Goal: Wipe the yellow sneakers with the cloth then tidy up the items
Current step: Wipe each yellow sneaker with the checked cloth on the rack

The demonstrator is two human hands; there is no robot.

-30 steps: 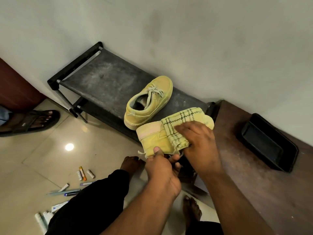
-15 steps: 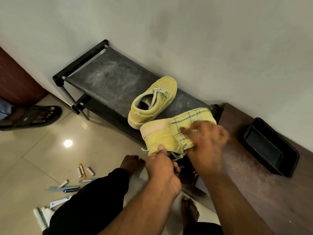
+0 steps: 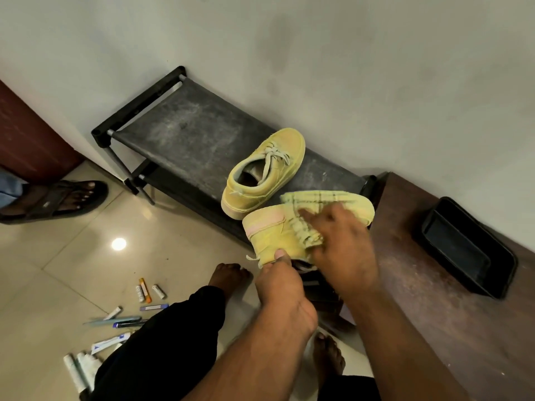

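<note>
One yellow sneaker [image 3: 262, 172] stands upright on the black shoe rack [image 3: 185, 131], laces up. My left hand [image 3: 282, 282] grips the heel end of a second yellow sneaker [image 3: 269, 230], held on its side in front of the rack. A yellow checked cloth [image 3: 307, 204] lies over that sneaker's side. My right hand [image 3: 344, 241] presses the cloth onto it with spread fingers; the image is blurred there. The sneaker's toe pokes out at the right behind the cloth.
A black tray [image 3: 469, 247] sits on the brown wooden bench [image 3: 434, 314] at the right. Several small tubes and pens [image 3: 144, 293] lie scattered on the tiled floor. Another person's sandalled foot [image 3: 66, 198] stands at the left. My bare feet are below.
My right hand has slid with the cloth toward the right along the held sneaker. The camera has shifted slightly. The left hand keeps its grip on the heel.
</note>
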